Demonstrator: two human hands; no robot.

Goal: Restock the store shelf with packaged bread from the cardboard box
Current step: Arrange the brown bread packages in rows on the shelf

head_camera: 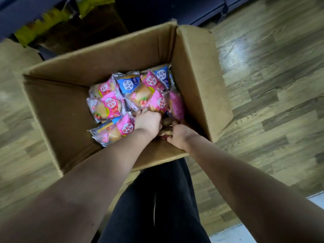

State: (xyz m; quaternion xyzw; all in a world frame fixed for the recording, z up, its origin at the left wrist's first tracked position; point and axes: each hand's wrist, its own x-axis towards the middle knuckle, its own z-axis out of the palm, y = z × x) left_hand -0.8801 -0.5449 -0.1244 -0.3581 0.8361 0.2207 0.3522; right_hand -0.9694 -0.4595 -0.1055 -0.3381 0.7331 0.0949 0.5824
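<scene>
Both your hands reached down into the open cardboard box (196, 71) on the wood floor (271, 85), where the packaged bread (110, 104) lay heaped toward its right side. Your left hand (149, 122) curled its fingers into the packets, and your right hand (178, 134) closed around one beside it.

1 head view, looking steeply down, near cardboard box (108, 55).
</scene>
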